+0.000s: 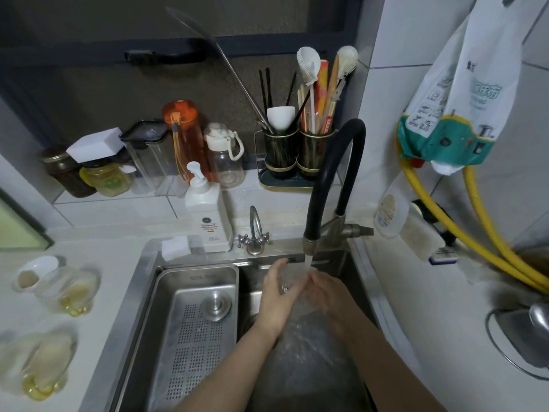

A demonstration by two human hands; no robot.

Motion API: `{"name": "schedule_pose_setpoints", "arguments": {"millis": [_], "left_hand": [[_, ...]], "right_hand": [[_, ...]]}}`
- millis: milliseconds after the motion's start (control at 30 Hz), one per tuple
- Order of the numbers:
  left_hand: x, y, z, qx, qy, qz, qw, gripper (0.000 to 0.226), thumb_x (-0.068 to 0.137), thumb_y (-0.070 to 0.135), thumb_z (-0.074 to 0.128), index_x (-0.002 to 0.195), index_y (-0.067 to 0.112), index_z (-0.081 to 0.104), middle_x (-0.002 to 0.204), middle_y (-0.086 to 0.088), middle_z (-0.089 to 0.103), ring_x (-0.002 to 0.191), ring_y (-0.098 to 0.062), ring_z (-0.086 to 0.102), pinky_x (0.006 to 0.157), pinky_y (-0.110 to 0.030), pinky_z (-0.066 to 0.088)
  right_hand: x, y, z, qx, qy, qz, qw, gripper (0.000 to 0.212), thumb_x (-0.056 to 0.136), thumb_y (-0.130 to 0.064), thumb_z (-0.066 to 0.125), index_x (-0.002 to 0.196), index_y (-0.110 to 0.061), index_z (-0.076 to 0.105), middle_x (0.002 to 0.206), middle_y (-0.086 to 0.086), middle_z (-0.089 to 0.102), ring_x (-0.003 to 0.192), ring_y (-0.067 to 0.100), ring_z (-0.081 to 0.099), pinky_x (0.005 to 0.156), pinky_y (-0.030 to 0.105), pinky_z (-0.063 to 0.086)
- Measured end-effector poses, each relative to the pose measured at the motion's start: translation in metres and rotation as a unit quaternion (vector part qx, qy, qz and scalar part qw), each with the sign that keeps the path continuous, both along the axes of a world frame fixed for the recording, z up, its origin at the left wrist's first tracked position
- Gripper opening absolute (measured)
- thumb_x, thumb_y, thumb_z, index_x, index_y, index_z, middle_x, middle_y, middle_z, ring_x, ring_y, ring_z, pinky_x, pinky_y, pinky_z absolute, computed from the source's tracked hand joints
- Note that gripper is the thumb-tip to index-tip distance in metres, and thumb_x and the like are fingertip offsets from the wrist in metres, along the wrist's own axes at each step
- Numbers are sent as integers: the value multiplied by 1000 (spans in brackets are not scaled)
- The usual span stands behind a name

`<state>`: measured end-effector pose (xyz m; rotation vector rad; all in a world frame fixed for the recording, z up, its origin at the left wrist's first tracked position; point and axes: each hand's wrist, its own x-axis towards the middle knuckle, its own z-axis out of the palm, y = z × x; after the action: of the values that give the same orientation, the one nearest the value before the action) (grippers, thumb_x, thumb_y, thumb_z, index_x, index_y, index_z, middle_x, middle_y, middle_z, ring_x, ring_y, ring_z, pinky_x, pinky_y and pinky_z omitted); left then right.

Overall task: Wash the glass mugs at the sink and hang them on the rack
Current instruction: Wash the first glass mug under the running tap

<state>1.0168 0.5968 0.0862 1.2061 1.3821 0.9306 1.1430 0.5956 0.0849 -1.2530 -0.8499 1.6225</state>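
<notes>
The stainless steel sink (365,281) hosts the rinsing step: a clear glass mug (292,282) sits under the stream from the black arched faucet (332,173). The left hand (277,295) curls around the mug's side; the right hand (326,292) touches it, its grasp blurred, so I cannot tell. Next comes probably turning the mug, then hanging it; no rack shows.

We see a white soap pump bottle (208,217) behind the basin; an orange bottle (185,135) among jars; a utensil holder (298,151) holding brushes; yellow hoses (487,242) at right.
</notes>
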Motion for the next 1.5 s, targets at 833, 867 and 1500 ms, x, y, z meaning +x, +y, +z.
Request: {"name": "schedule_pose_setpoints", "arguments": {"millis": [833, 867, 1500], "left_hand": [[2, 17, 4, -115, -177, 7, 978, 44, 81, 45, 66, 120, 27, 56, 109, -5, 70, 96, -17, 68, 93, -36, 52], [1, 22, 6, -128, -175, 15, 976, 45, 79, 48, 67, 116, 23, 59, 107, -10, 71, 94, -23, 69, 89, -39, 54], [-14, 8, -5, -38, -97, -62, 993, 47, 73, 67, 60, 117, 50, 56, 126, 6, 60, 119, -13, 55, 110, -40, 38]], "right_hand": [[5, 4, 13, 54, -44, 71, 995, 21, 97, -19, 49, 105, -10, 66, 104, 10, 70, 97, 19, 68, 85, 30, 54], [5, 3, 12, 75, -101, 104, 987, 20, 96, -20, 50, 106, -10, 65, 102, 7, 69, 95, 16, 67, 86, 28, 52], [-3, 8, 21, 34, 6, 37, 999, 24, 95, -23, 50, 95, -16, 73, 96, 3, 76, 94, 17, 71, 82, 32, 55]]}}
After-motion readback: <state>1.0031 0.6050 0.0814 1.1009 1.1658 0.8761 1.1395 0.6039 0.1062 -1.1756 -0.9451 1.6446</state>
